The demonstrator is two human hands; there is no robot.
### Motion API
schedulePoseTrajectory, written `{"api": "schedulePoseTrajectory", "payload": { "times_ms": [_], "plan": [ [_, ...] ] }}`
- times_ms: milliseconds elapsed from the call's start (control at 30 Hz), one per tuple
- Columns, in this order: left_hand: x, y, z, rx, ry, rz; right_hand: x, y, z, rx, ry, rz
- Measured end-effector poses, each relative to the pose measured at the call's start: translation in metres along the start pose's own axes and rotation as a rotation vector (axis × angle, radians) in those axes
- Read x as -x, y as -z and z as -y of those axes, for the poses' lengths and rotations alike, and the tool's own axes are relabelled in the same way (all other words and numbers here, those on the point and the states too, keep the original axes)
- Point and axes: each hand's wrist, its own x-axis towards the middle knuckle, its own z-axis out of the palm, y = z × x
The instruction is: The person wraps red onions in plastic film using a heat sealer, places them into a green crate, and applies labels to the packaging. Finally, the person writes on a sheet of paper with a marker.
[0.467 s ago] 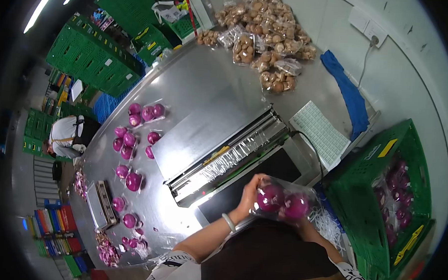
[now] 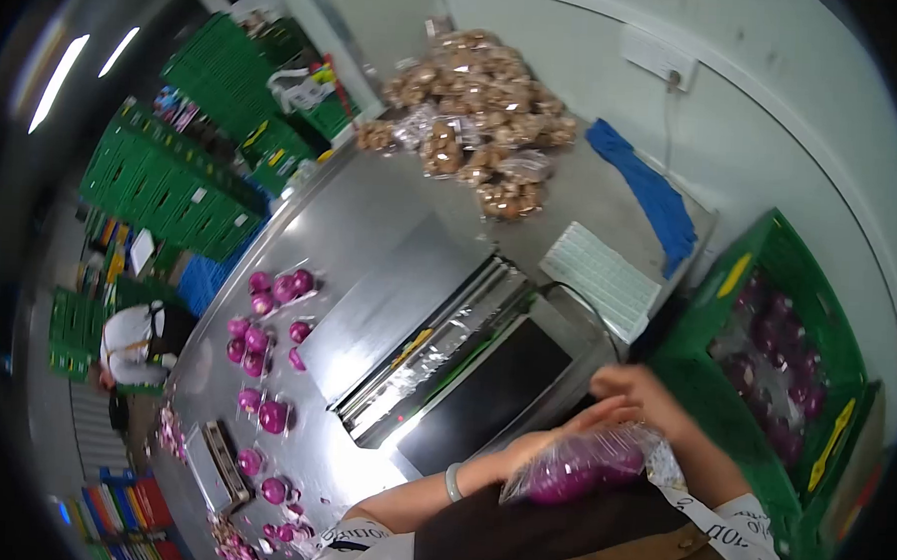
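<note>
A film-wrapped pack of red onions [image 2: 570,472] is tilted close against my apron. My left hand [image 2: 551,445] holds it from the far side, fingers stretched along its upper edge, with a pale bracelet at the wrist. Just above the pack is my right hand [image 2: 639,393], off the film and smeared by motion, so I cannot tell how its fingers are set. Beyond both hands stands the wrapping machine [image 2: 483,407], with a dark plate, a roll of clear film and a flat metal top.
Wrapped and loose red onions [image 2: 273,417] line the table's left side, near a small scale [image 2: 217,467] and onion peelings. Bagged mushrooms [image 2: 476,101] are heaped at the back. A green crate [image 2: 701,331] with onion packs stands right; a blue cloth [image 2: 643,188] and label sheet [image 2: 599,277] lie nearby. A person works far left.
The onion pack has tipped and come nearer my body. My right hand has left its underside and risen above it. The whole view has shifted.
</note>
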Motion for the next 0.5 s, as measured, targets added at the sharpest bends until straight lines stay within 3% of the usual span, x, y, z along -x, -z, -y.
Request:
{"api": "schedulePoseTrajectory", "payload": {
  "times_ms": [33, 100, 133, 167, 200, 233, 300, 333, 367, 400, 467, 500],
  "plan": [
    [-0.010, 0.000, 0.008, 0.120, 0.040, 0.010, 0.017, 0.007, 0.044, 0.496, 0.204, -0.159],
    [-0.021, -0.007, 0.003, 0.253, 0.127, -0.072, 0.063, 0.020, 0.083, 0.171, 0.331, -0.005],
    [-0.021, -0.002, 0.008, 0.093, 0.204, -0.140, 0.083, 0.017, 0.113, 0.277, 0.488, 0.185],
    [-0.024, 0.000, 0.015, -0.054, 0.256, -0.159, 0.087, 0.013, 0.114, 0.574, 0.598, 0.242],
    [-0.028, 0.002, 0.022, -0.199, 0.313, -0.171, 0.095, 0.002, 0.109, 0.708, 0.598, 0.237],
    [-0.036, 0.003, 0.029, -0.330, 0.339, -0.141, 0.099, -0.005, 0.106, 0.680, 0.416, 0.197],
    [-0.056, 0.009, 0.032, -0.618, 0.342, -0.086, 0.088, 0.016, 0.084, 0.571, 0.369, 0.096],
    [-0.068, 0.012, 0.033, -0.764, 0.318, -0.068, 0.087, 0.038, 0.076, 0.419, 0.283, 0.026],
    [-0.089, -0.005, 0.027, -0.582, 0.350, -0.259, 0.087, 0.063, 0.067, 0.267, 0.202, -0.031],
    [-0.108, -0.022, 0.021, -0.391, 0.344, -0.455, 0.088, 0.095, 0.045, 0.303, 0.224, -0.267],
    [-0.124, -0.009, 0.023, -0.250, 0.220, -0.521, 0.095, 0.138, 0.034, -0.607, 0.270, -0.688],
    [-0.128, -0.002, 0.021, -0.181, 0.160, -0.562, 0.108, 0.166, 0.044, -0.898, 0.210, -0.741]
  ]
}}
